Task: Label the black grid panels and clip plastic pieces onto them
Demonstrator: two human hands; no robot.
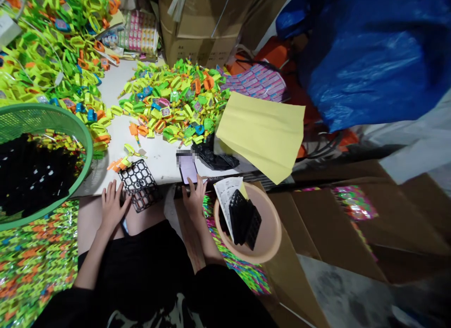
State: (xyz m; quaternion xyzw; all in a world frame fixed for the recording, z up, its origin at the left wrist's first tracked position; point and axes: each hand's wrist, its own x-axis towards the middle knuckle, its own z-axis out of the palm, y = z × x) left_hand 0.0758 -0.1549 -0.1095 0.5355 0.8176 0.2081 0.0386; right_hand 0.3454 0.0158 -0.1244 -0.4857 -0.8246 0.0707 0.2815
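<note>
My left hand (113, 206) lies at the table's front edge with its fingers spread. It rests beside a black plastic grid tray (140, 183), which sticks out over the edge, and the thumb is close to the tray's side. At the lower end of a phone (188, 168) with a pale lit screen is my right hand (195, 202), fingers apart and fingertips at the phone's edge. Behind both hands spreads a heap of small yellow, green, orange and blue plastic toys that look like toy watches (176, 105). A crumpled black plastic bag (218, 156) lies right of the phone.
A green basket (89, 144) with black pieces and small coloured parts stands left. A yellow sheet (262, 133) overhangs the table's right end. Below it, a peach bucket (273, 224) holds black trays and paper. Cardboard boxes (338, 234) and a blue bag (380, 69) fill the right.
</note>
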